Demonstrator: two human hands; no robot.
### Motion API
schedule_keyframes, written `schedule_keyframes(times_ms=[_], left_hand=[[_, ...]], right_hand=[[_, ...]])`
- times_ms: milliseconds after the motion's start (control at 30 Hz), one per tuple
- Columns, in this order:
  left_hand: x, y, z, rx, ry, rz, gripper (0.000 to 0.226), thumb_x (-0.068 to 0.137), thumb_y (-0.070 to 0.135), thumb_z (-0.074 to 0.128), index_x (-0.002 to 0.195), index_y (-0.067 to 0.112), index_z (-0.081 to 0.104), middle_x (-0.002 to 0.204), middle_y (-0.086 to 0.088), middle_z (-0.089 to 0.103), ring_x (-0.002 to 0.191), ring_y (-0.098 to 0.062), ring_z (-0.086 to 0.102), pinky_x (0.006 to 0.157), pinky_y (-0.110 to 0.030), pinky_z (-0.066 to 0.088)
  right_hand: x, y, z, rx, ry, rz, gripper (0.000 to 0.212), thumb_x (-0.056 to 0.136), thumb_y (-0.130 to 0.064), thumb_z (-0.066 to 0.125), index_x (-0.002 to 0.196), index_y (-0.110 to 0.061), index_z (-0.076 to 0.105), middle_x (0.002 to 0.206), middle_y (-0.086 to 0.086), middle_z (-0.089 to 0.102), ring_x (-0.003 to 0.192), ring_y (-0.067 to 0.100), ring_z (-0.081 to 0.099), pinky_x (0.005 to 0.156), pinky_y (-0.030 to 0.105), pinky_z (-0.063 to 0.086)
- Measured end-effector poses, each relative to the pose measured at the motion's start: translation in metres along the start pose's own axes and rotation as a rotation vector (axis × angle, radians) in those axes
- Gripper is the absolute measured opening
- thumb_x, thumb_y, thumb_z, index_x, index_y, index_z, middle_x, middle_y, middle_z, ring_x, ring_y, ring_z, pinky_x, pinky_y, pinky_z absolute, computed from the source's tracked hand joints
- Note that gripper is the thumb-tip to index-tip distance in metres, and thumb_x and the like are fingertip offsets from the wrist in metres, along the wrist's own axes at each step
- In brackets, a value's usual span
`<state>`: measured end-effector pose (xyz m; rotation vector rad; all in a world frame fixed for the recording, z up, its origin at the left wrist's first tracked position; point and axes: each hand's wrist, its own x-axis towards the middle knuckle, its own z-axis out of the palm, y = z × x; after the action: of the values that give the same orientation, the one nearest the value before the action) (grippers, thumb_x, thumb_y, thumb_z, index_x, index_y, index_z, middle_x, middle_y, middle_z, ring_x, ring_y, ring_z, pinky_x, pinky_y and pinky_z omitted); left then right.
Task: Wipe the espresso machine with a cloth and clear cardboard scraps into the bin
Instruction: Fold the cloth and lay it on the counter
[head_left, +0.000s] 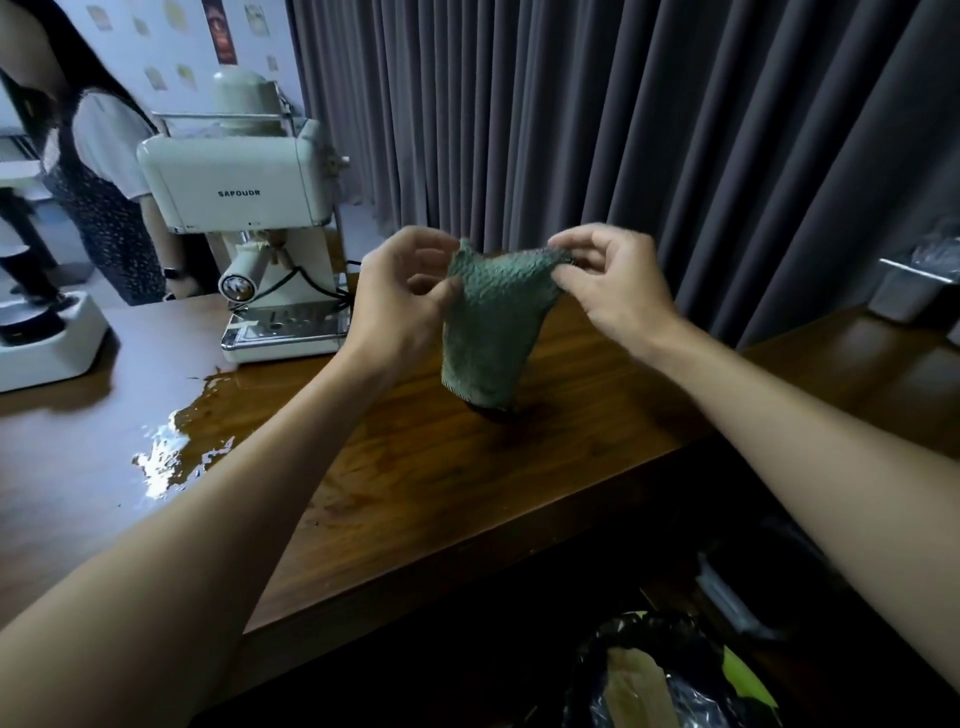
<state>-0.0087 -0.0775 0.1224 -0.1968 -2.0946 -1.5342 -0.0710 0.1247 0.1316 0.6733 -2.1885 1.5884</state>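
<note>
Above table (467, 493), cloth (488, 322) hanging vertically

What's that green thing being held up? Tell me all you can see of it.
It is a green cloth, knobbly and towel-like, with a paler stitched hem along its lower edge. Both hands pinch its top edge, the left hand at one corner and the right hand at the other, so that it hangs limp and narrows downward. Its bottom tip seems to touch the wooden table.
</note>
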Motion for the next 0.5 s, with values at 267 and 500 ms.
schedule_keyframes(times_ms=[267,500], left_hand=[[-0.049,-0.017,-0.003,-0.072,-0.148,-0.305,0.026,0.089,0.008,0.068,0.114,0.018,0.067,0.102,-0.005,0.070,0.098,-0.014,0.067,0.082,-0.030,0.057],[-0.096,-0.032,-0.012,-0.104,-0.352,-0.349,0.038,0.092,-0.007,0.057,0.118,0.019,0.064,0.103,-0.017,0.065,0.098,-0.026,0.068,0.084,-0.044,0.060]], right_hand=[[-0.051,0.017,-0.002,-0.031,-0.398,0.163,0.027,0.083,0.005,0.068,0.100,-0.017,0.070,0.096,0.000,0.073,0.090,0.006,0.070,0.075,0.018,0.054],[-0.092,0.030,-0.004,0.085,-0.645,0.354,0.032,0.087,0.005,0.063,0.110,-0.016,0.064,0.101,0.008,0.073,0.080,0.016,0.071,0.064,0.030,0.058]])
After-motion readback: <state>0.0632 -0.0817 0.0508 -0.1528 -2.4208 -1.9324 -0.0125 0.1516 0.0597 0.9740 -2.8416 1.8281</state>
